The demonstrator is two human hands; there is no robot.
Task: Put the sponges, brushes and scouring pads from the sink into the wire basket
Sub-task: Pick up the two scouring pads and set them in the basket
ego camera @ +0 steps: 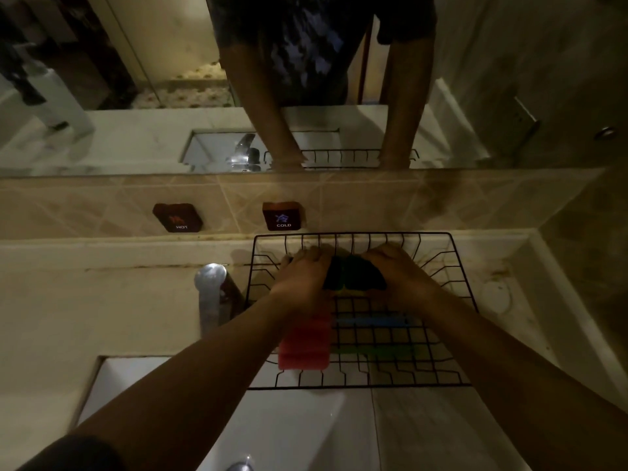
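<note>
Pressing dark sponges [353, 275] into wire basket [455, 266], both hands.

We find both hands, left hand [304, 271] and right hand [394, 270], filling the far end of the wire basket [457, 263]. The red sponge [304, 341] blocks its left side, the faucet [212, 294] stands just outside; the near-right mesh lies open.

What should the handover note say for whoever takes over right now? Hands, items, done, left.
Left hand: inside the wire basket, pressed on the left of the dark green pads.
Right hand: on the right of the same pads; both hands seem to be setting them at the basket's back.
In the basket: red sponge at the left, blue-handled item and a green item on the floor.
Done: those items look placed.
Left: release the pads, check the sink; the visible part shows nothing, but arms hide some of it.
</note>
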